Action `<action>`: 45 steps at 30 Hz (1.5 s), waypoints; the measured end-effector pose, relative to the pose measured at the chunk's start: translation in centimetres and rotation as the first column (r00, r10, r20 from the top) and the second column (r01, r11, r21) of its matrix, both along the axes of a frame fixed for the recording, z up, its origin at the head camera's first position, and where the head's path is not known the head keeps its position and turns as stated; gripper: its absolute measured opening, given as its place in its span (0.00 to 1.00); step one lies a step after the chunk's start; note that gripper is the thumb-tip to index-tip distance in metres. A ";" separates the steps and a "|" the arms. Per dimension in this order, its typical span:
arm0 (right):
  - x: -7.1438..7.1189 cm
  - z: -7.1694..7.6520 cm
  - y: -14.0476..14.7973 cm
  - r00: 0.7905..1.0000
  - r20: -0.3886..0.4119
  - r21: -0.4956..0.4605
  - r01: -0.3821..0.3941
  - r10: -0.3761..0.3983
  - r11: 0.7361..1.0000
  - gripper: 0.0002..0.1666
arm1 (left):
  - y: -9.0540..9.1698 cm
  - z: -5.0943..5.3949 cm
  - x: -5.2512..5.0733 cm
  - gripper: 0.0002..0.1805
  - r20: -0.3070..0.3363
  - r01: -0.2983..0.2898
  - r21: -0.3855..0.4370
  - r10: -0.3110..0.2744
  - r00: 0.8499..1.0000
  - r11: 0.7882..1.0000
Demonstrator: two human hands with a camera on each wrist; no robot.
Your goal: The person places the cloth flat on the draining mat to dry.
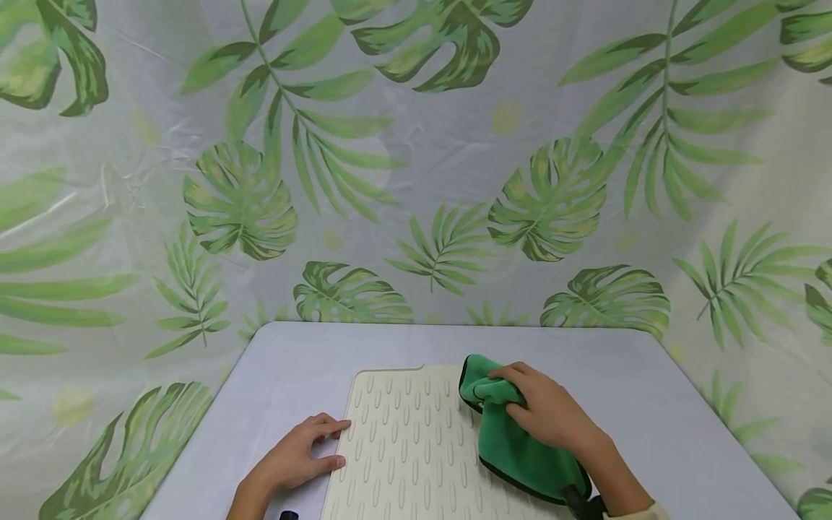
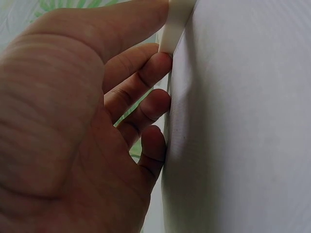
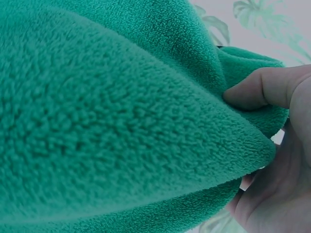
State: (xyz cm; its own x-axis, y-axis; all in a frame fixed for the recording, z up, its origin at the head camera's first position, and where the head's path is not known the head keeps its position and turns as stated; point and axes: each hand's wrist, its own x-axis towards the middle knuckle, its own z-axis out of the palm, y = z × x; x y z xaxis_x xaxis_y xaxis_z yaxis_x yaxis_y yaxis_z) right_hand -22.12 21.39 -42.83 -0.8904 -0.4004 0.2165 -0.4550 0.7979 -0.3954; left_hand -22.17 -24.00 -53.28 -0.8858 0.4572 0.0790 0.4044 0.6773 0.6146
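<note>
A cream mat (image 1: pixel 403 440) with raised oval ridges lies on the white table. My right hand (image 1: pixel 549 408) grips a bunched green cloth (image 1: pixel 520 451) with dark edging, over the mat's right side. In the right wrist view the fluffy cloth (image 3: pixel 121 121) fills most of the picture, and the thumb of the right hand (image 3: pixel 272 92) presses into its folds. At the mat's left edge, my left hand (image 1: pixel 299 455) rests with thumb and fingertips touching the rim. The left wrist view shows the left hand (image 2: pixel 92 97) with its fingers loosely bent beside the mat's edge (image 2: pixel 175 26).
The white tabletop (image 1: pixel 663 419) extends on both sides of the mat and behind it. A leaf-patterned curtain (image 1: pixel 442 180) hangs behind the table. A small black object (image 1: pixel 289 515) shows at the bottom edge near the left wrist.
</note>
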 end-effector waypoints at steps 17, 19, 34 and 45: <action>-0.8 0.0 -4.5 0.999 0.033 -0.030 -0.028 0.029 0.999 0.27 | 0.2 0.2 0.3 0.36 -0.008 -0.003 0.004 0.003 1.000 1.000; -0.8 -0.2 -4.9 0.999 0.034 -0.034 -0.039 0.040 0.999 0.27 | 0.2 0.3 0.3 0.36 -0.005 0.003 0.011 -0.003 1.000 1.000; -1.2 -1.7 -7.1 0.992 0.078 -0.051 -0.093 0.097 0.994 0.28 | 0.2 0.4 0.3 0.36 0.010 0.001 0.014 -0.002 1.000 1.000; -1.3 -2.8 -7.2 0.986 0.140 -0.022 -0.091 0.093 0.996 0.31 | 0.1 0.3 0.2 0.35 -0.005 0.004 0.012 -0.004 1.000 1.000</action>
State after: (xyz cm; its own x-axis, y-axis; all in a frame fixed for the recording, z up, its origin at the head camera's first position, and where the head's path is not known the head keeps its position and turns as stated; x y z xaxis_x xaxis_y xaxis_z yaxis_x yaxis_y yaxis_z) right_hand -23.41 14.17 -45.61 -0.8721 -0.4794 0.0985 -0.4649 0.7486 -0.4728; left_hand -21.96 -23.86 -52.98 -0.8835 0.4599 0.0884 0.4101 0.6685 0.6205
